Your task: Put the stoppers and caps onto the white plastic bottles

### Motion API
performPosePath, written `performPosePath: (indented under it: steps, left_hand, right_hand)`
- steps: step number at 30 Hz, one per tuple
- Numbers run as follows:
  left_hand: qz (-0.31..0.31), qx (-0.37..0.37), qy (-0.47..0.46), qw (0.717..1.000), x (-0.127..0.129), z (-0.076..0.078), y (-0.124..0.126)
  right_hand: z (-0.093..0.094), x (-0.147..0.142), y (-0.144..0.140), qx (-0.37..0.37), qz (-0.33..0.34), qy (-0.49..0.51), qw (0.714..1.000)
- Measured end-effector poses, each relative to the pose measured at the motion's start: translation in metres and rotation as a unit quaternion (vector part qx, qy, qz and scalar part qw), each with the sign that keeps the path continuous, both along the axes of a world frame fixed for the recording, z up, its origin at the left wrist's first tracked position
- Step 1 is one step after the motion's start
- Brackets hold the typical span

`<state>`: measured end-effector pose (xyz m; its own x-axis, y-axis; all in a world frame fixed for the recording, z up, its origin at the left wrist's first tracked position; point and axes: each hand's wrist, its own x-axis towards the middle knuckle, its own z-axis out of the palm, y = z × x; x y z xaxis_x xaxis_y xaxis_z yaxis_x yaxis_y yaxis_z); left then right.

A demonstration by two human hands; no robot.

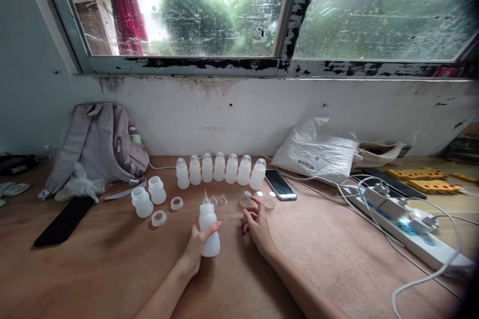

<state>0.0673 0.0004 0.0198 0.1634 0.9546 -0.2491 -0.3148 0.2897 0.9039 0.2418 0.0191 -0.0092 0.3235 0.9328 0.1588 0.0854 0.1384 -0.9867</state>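
Note:
My left hand [194,246] is wrapped round a frosted white baby bottle [210,240], held upright, with a screw ring and a clear pointed teat on top and no cap over it. Over the table, my right hand [260,229] has its fingers loosely bent and apart. Its fingertips are close to several clear caps [246,200]; whether they touch one I cannot tell. Beyond the held bottle lie two clear teats [223,201]. To the left are two white rings [158,218] and two uncapped bottles [142,203].
Several capped bottles [219,168] stand in a curved row near the wall. A phone [280,185] lies right of the caps, before a silver-white bag [316,152]. A backpack [101,142] and black pouch [63,222] are left; a cabled power strip [430,244] is right.

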Motion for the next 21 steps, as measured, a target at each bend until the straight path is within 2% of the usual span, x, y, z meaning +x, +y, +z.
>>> performPosePath:
  steps: [6,9,13,16,21]
  left_hand:
    - [0.002,-0.015,-0.014,1.000,-0.001,0.001,-0.003]
    - [0.011,0.027,0.001,1.000,-0.001,0.006,-0.003]
    - [0.003,0.057,-0.002,0.998,-0.001,0.012,-0.004]
    - [-0.011,0.053,-0.005,0.999,-0.001,0.013,-0.005]
    - [-0.018,0.060,-0.006,0.998,-0.003,0.011,-0.004]
  right_hand:
    - [0.000,0.007,0.013,-0.019,0.029,0.021,0.999]
    - [0.000,0.008,0.011,-0.020,0.024,0.005,0.999]
    - [0.004,0.011,0.006,0.038,-0.034,-0.131,0.990]
    - [0.006,0.014,0.006,0.054,-0.043,-0.219,0.973]
    - [0.009,0.020,0.005,0.036,-0.057,-0.244,0.967]
